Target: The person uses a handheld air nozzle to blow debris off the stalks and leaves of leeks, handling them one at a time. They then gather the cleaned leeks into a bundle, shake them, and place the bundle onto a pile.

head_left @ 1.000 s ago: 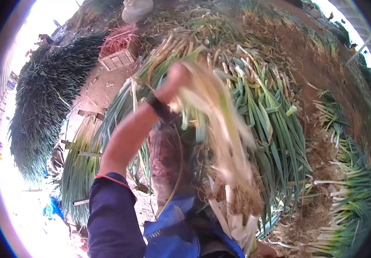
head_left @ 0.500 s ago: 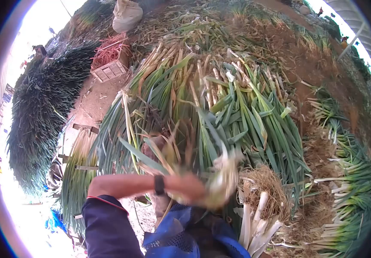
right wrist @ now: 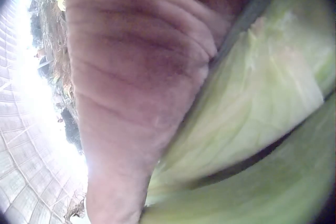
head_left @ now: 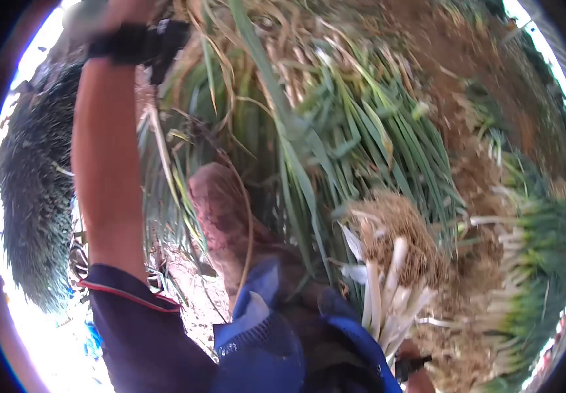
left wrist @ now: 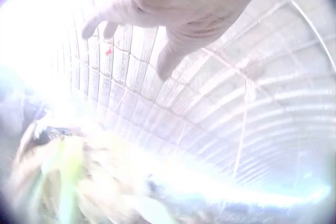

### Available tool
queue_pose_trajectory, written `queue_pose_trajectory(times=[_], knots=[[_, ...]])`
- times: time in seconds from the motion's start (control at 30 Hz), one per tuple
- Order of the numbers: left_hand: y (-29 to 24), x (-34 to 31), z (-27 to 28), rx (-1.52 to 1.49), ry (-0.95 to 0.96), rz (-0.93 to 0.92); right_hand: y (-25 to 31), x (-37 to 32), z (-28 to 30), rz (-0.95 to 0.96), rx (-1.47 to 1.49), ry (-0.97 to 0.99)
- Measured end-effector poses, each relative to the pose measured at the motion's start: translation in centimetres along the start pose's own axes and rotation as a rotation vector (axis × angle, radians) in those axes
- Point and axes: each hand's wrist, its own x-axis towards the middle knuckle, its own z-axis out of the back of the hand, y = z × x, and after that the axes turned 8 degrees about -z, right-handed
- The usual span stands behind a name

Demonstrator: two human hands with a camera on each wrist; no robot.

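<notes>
My left hand (left wrist: 199,3) is raised with its fingers spread and nothing in it; in the head view its wrist reaches the top left edge. Loose long leaves (head_left: 256,59) hang in the air to the right of that wrist. My right hand (right wrist: 136,77) holds a bundle of leeks (right wrist: 262,108), its thumb lying along the pale green stems. In the head view these white stems (head_left: 388,301) stand beside my lap, with the brown root tuft (head_left: 394,236) at their upper end. Most of the right hand is hidden beneath them.
In front lies a wide heap of leeks (head_left: 374,137), green leaves toward me. A row of trimmed leeks (head_left: 532,255) runs down the right over brown root litter (head_left: 456,327). A dark green pile (head_left: 34,183) stands at left. My knee (head_left: 214,196) and blue apron (head_left: 256,347) are close below.
My left hand went from the heap back to the held leeks, where it pulled at pale outer leaves, then swung up and left; those leaves left it. The right hand keeps the bundle, roots upward.
</notes>
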Motion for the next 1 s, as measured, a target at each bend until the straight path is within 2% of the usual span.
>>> queue_pose_trajectory(times=[0.07, 0.1, 0.13, 0.17, 0.2, 0.23, 0.3, 0.37, 0.43, 0.47, 0.53, 0.57, 0.63, 0.67, 0.7, 0.73, 0.77, 0.8, 0.83, 0.87, 0.9, 0.93, 1.0], knots=[[-2.1, -4.4, -4.9, 0.731, 0.132, -0.411, 1.8, 0.6, -1.4, 0.029, 0.063, -0.056], [3.0, -5.7, -5.4, -0.064, 0.520, -0.007, 1.8, 0.3, -1.7, 0.040, 0.079, -0.080], [7.5, -7.9, -9.1, 0.470, 0.978, -0.012, 2.4, 0.6, -2.2, 0.047, 0.090, -0.101], [3.6, -13.8, -13.0, 0.458, 0.917, 0.263, 2.1, 0.3, -2.5, 0.050, 0.095, -0.122], [1.5, -16.3, -15.4, 0.127, 1.093, 0.526, 1.8, 0.1, -2.6, 0.055, 0.096, -0.140], [5.6, -21.9, -18.0, 0.067, 1.031, 0.079, 1.7, -0.1, -2.7, 0.060, 0.096, -0.158], [6.6, -27.7, -22.1, -0.294, 1.019, 0.124, 1.1, -1.1, -2.9, 0.062, 0.108, -0.191], [6.9, -32.0, -25.4, -0.864, 0.981, 0.131, 0.9, -1.2, -3.3, 0.067, 0.119, -0.218], [9.6, -36.8, -26.6, -0.802, 1.258, 0.136, 2.5, -1.0, -3.3, 0.085, 0.134, -0.246], [12.4, -42.6, -28.6, -1.226, 1.215, 0.470, 2.9, -1.1, -3.2, 0.098, 0.143, -0.260], [9.6, -42.3, -27.0, -0.929, 0.951, 0.364, 2.2, -1.6, -3.3, 0.120, 0.163, -0.288], [7.6, -39.7, -25.0, -0.937, 0.961, 0.363, 2.1, -1.5, -3.5, 0.130, 0.173, -0.301], [4.7, -33.7, -20.6, -0.731, 0.952, 0.054, 2.8, -1.2, -4.9, 0.170, 0.210, -0.333], [6.3, -33.4, -20.3, -0.425, 0.969, 0.018, 3.3, -1.2, -5.1, 0.170, 0.212, -0.328], [7.2, -32.9, -20.7, -0.352, 0.732, 0.045, 3.6, -1.0, -5.2, 0.138, 0.191, -0.308], [8.8, -31.3, -19.1, -0.121, 0.716, 0.067, 3.9, -0.7, -5.1, 0.110, 0.172, -0.287], [11.7, -29.1, -17.6, -0.282, 0.501, 0.550, 3.8, -0.5, -4.6, 0.066, 0.080, -0.265], [14.8, -25.3, -15.3, -0.084, 0.275, 0.621, 3.2, -0.3, -4.3, 0.074, 0.083, -0.262], [19.8, -23.6, -10.1, 0.126, 0.243, 0.189, 2.7, -0.1, -3.9, 0.091, 0.084, -0.251], [14.7, -20.6, -8.7, -0.211, -0.034, 0.669, 1.9, -0.2, -3.6, 0.094, 0.092, -0.240], [16.6, -19.3, -5.8, -0.138, 0.030, 0.732, 1.1, -0.6, -3.0, 0.091, 0.141, -0.226], [15.4, -20.1, -5.8, -0.123, 0.008, 0.742, 0.8, -0.8, -2.8, 0.069, 0.129, -0.215], [10.5, -22.5, -9.2, -0.048, 0.471, 0.532, 1.6, -0.9, -2.3, 0.207, 0.120, -0.215]])
